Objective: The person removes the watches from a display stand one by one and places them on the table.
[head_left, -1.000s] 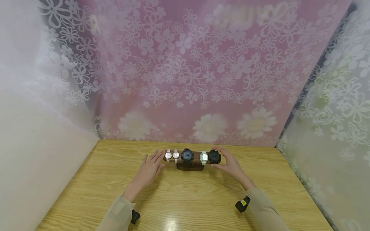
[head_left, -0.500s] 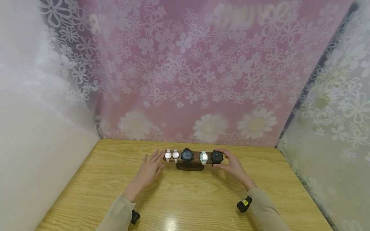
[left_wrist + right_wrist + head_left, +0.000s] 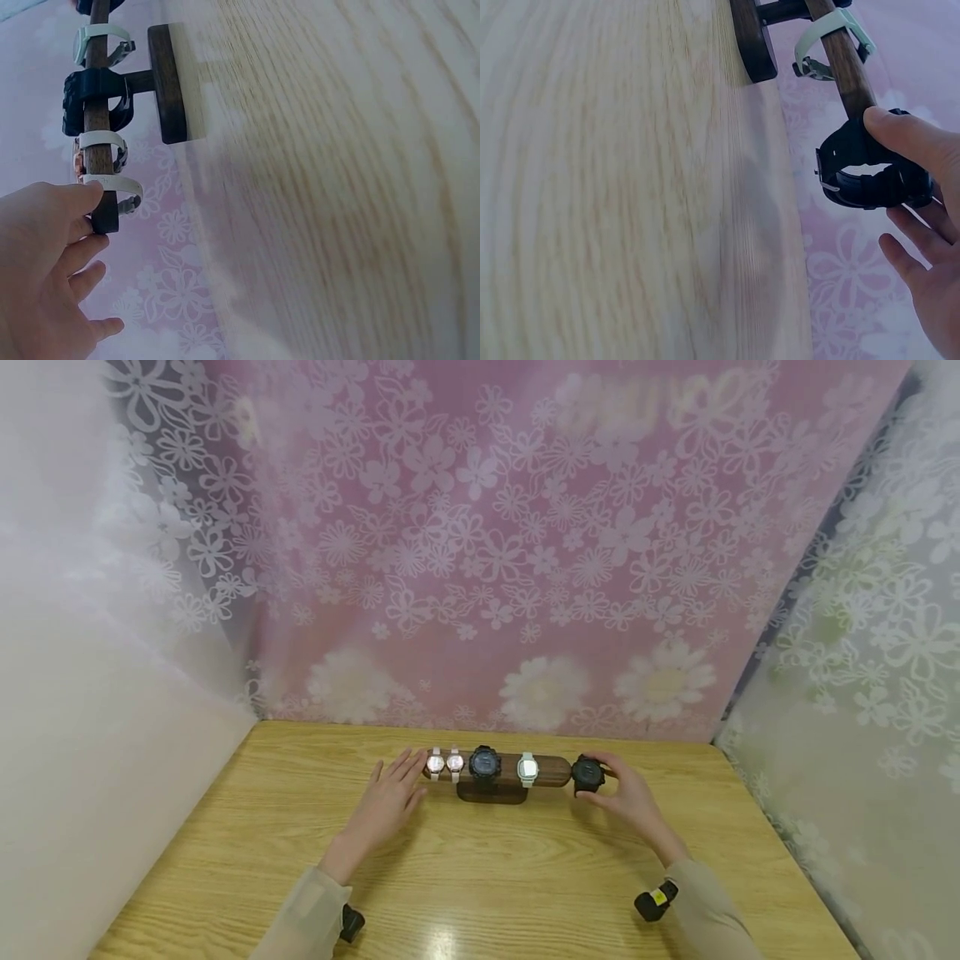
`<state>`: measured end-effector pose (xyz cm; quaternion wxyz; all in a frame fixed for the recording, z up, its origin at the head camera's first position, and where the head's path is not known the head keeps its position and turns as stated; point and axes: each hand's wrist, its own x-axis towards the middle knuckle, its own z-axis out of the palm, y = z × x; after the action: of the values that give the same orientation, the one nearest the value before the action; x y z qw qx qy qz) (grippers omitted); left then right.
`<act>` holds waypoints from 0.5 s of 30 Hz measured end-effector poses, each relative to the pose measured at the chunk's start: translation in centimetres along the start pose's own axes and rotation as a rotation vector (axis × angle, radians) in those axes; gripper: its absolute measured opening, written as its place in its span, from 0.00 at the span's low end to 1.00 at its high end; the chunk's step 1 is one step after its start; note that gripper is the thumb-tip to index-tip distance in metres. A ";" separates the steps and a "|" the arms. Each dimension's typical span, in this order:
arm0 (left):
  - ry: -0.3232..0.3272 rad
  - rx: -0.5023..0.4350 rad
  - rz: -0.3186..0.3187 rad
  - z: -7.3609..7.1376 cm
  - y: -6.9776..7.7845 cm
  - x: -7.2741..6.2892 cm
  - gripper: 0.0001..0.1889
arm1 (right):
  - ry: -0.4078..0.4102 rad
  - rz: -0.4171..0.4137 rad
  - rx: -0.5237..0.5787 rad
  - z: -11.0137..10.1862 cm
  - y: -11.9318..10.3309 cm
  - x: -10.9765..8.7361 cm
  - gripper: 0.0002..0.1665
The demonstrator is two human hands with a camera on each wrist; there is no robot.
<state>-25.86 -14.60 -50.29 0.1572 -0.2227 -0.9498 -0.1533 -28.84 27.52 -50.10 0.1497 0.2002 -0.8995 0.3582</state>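
Note:
A dark wooden watch stand point(image 3: 506, 768) has a horizontal bar on a base. My right hand point(image 3: 630, 795) pinches a black watch point(image 3: 588, 774) between thumb and fingers, just beyond the bar's right end. In the right wrist view the black watch's strap point(image 3: 855, 196) is buckled in a loop, right at the bar's tip. My left hand point(image 3: 386, 797) holds the bar's left end, thumb on one side and fingers on the other. Along the bar sit two small watches with pale straps point(image 3: 436, 764), a black watch point(image 3: 485, 763) and a pale green watch point(image 3: 528, 769).
The stand is near the back of a wood-grain table point(image 3: 480, 868). A pink flowered curtain point(image 3: 480, 568) hangs behind it, with pale sheets at the left and right. A black camera point(image 3: 655, 900) is strapped at my right wrist.
My right hand has moved right with the black watch, sliding it from the bar's right end to beyond the tip. My left hand has stayed in place.

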 end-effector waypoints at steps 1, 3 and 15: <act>0.004 -0.003 0.000 0.0 0.0 0.0 0.31 | 0.005 -0.004 -0.005 -0.1 0.0 -0.1 0.42; 0.008 -0.003 0.001 0.1 -0.1 0.0 0.31 | 0.013 -0.015 -0.020 -0.4 0.1 -0.4 0.42; -0.007 0.014 0.002 0.0 0.0 -0.1 0.31 | 0.015 -0.051 -0.010 -1.0 -0.7 -1.0 0.41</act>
<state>-25.79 -14.59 -50.30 0.1556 -0.2228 -0.9512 -0.1458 -27.53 28.04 -49.42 0.1662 0.2196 -0.8948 0.3515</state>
